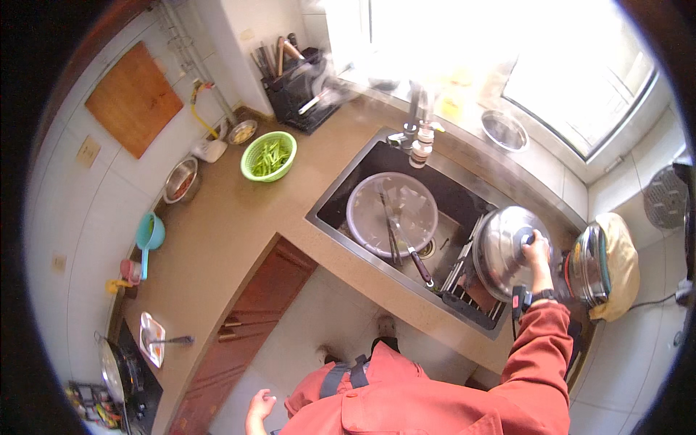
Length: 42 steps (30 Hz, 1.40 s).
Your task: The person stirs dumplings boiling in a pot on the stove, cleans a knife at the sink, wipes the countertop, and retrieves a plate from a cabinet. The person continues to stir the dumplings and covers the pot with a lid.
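Note:
My right hand (537, 251) grips the dark knob of a domed metal lid (511, 231) at the right end of the sink. Whatever lies under the lid is mostly hidden. Beside it, a black slatted rack (457, 272) spans part of the sink (451, 168). A large plastic basin (359, 239) of cloudy water sits in the sink. Chopsticks (392, 239) and a dark-handled utensil (420, 267) lean across the basin's rim. Low on the left, beside my body, my left hand (261, 405) hangs empty with loosely curled fingers.
A green basket (247, 168) of cut green vegetables stands on the counter (217, 228). Nearby are a metal bowl (187, 168), a blue ladle (155, 231) and a knife block (288, 89). The faucet (416, 109) rises behind the basin. A wok (117, 370) is at lower left. Steam drifts near the window.

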Available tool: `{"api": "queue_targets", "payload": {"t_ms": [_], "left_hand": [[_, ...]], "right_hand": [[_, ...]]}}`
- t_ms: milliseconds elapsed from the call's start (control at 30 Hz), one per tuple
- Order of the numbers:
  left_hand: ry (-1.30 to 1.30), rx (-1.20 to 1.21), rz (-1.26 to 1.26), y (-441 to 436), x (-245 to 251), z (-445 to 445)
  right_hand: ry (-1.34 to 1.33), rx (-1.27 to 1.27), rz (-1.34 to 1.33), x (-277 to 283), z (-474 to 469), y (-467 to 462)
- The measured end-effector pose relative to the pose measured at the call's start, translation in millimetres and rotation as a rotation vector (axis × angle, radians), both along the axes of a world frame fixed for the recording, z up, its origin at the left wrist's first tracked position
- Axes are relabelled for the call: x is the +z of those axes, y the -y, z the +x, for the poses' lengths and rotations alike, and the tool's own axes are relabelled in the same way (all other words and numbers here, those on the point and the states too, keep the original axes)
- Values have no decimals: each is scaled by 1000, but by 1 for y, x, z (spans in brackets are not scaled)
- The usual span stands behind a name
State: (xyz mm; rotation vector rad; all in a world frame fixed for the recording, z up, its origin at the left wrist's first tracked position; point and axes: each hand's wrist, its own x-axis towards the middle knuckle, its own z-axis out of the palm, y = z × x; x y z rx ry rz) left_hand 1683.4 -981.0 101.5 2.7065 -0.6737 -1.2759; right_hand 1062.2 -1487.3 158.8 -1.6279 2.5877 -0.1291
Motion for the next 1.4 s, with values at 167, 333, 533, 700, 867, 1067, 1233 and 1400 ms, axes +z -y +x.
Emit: {"api": "queue_targets", "payload": {"t_ms": [167,333,533,700,867,1067,1233,1400], "left_hand": [[49,14,-20,-13,3,-20],[56,113,-201,-57,-2,-46],[143,469,-293,-215,-8,-65],[239,651,-259,-361,-54,-85],[238,859,-313,-445,-77,-113],[256,1077,-368,-487,-83,-91],[274,1278,-416,-531,-74,-62],[306,1361,-265,-579,-60,-35]], "right_hand": [[-135,-1,-422,-15,8,-18],[198,399,-786,-30,90,-52],[811,1034,-382,-60,327,-154],[415,1719,257,-69,469,-294],[199,1808,600,-82,555,-402],[-221,2076,644,-83,675,-480],[-6,2214,648,-99,800,-554],[-99,2334,769,-108,897,-647]]}}
